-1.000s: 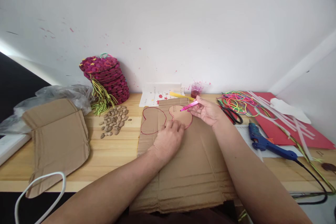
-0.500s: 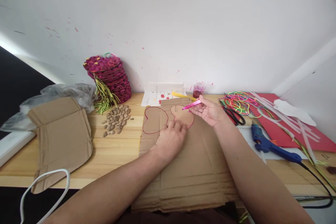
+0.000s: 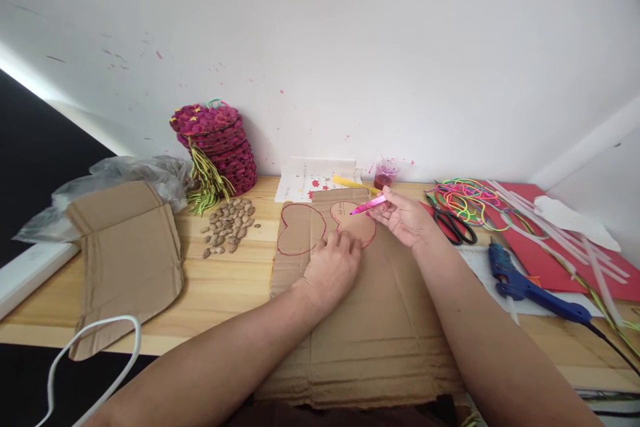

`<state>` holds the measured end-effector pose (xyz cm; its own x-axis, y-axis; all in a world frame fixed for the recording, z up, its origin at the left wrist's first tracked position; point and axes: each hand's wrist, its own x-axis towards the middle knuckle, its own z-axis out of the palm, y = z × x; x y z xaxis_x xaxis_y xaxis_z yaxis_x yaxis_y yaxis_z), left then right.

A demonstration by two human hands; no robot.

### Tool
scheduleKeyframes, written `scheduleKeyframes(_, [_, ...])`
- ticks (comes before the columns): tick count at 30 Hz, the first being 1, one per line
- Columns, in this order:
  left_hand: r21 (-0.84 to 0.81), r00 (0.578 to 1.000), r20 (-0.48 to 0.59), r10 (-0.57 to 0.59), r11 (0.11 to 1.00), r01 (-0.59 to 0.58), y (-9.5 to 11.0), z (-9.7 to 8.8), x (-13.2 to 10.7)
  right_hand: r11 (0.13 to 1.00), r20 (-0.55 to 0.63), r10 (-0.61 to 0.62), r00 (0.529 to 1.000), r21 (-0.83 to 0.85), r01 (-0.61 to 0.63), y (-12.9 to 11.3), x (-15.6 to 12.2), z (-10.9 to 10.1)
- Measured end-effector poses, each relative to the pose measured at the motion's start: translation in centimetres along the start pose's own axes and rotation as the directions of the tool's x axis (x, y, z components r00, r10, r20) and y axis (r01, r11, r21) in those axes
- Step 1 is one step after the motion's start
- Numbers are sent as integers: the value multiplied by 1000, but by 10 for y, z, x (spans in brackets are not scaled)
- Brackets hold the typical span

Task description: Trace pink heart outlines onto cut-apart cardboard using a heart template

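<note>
My right hand (image 3: 404, 217) pinches a pink marker (image 3: 369, 204). Its dark tip points left, over a lighter cardboard heart (image 3: 350, 218) with a red line along its edge. My left hand (image 3: 334, 265) presses that heart down with bent fingertips, close together at its lower edge; whatever is under the fingers is hidden. Both rest on a large creased cardboard sheet (image 3: 370, 320). Left of the heart, a second heart outline (image 3: 301, 229) is drawn in red on the sheet.
Left are a pile of brown seeds (image 3: 229, 227), a purple woven basket (image 3: 220, 147) and a cardboard offcut (image 3: 131, 267). A cup of red liquid (image 3: 384, 175) stands behind. Right lie black-handled scissors (image 3: 453, 225), colored cords (image 3: 465, 200), red paper (image 3: 533, 240) and a blue glue gun (image 3: 535, 297).
The view has shifted slightly, moving everything a little to the right in the picture. Both hands keep nearly the same pose, with the marker still held over the heart.
</note>
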<state>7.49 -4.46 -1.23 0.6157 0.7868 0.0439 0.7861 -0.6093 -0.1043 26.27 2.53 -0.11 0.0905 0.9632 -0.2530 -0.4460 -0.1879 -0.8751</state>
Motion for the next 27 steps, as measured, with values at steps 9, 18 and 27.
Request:
scheduleKeyframes(9, [-17, 1000, -12, -10, 1000, 10, 1, 3, 0, 1000, -6, -1, 1000, -12, 1, -1, -2, 1])
scheduleKeyframes(18, [-4, 999, -42, -15, 1000, 15, 0, 7, -2, 1000, 8, 8, 1000, -22, -8, 0, -3, 4])
scheduleKeyframes(27, [2, 1000, -26, -14, 1000, 14, 1, 7, -1, 1000, 36, 4, 999, -25, -3, 3, -3, 4])
